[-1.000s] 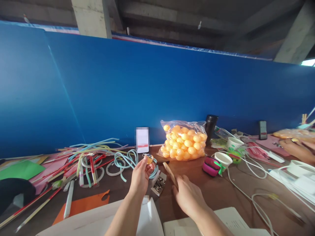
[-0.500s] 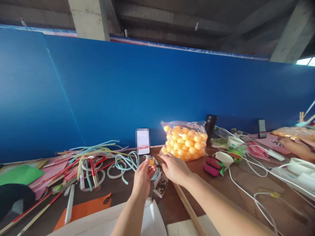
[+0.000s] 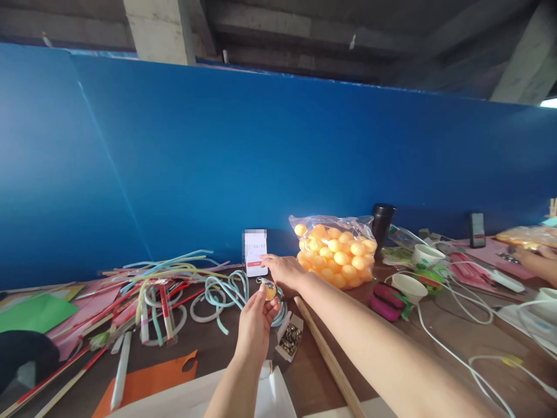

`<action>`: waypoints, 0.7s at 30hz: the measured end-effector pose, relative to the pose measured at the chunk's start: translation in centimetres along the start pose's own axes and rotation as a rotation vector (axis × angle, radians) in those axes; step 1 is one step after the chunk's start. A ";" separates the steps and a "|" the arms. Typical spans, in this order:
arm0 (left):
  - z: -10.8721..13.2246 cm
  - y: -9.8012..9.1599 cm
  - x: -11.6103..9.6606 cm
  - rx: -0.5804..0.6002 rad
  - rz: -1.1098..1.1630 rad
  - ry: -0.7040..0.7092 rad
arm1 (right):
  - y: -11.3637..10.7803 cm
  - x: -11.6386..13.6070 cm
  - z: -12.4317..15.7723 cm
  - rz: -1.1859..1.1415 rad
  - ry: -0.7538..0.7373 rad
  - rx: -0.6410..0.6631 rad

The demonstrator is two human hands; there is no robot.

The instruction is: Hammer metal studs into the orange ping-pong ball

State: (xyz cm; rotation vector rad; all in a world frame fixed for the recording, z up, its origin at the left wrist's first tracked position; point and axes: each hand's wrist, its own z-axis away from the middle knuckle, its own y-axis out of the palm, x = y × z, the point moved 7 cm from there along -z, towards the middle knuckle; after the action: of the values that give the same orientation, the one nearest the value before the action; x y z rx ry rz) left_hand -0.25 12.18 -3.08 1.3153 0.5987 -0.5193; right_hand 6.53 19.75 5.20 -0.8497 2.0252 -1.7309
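My left hand is closed around a small orange ball with shiny metal bits on it. Farther forward, my right hand reaches to the white phone that leans upright against the blue wall, its fingertips at the screen's lower right; whether they touch it is unclear. Just right of my left hand lies a small open box of metal pieces. Behind my right forearm stands a clear bag of orange balls.
Coiled pale-blue tubing and a pile of coloured tubes lie left. A wooden stick passes under my right forearm. To the right are a black bottle, paper cups and white cables. Another person's hand shows at far right.
My right hand has moved forward and left, from beside the bag to the phone. My left hand still holds the ball. The view has shifted slightly.
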 end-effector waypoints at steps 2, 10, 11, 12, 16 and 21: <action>0.0 0.0 0.1 -0.002 -0.004 -0.007 | 0.3 -0.1 -0.4 0.017 -0.012 0.013; 0.0 0.0 0.2 -0.018 -0.001 -0.028 | 1.9 -1.7 -1.4 0.066 0.021 0.007; 0.0 0.0 0.2 -0.025 -0.005 -0.031 | 1.9 -1.8 -1.5 0.064 0.021 -0.001; 0.0 0.0 0.2 -0.027 -0.008 -0.033 | 1.9 -1.9 -1.5 0.061 0.022 -0.009; 0.0 -0.1 0.2 -0.037 -0.014 -0.038 | 1.6 -2.3 -1.7 0.037 0.042 -0.041; -0.1 0.0 0.3 -0.039 -0.017 -0.045 | 1.0 -2.5 -1.1 -0.008 0.072 -0.059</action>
State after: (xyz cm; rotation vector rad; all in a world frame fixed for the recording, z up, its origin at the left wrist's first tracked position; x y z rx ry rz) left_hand -0.06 12.23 -3.34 1.2591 0.5808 -0.5474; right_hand 7.57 22.30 4.18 -0.8261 2.1315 -1.7381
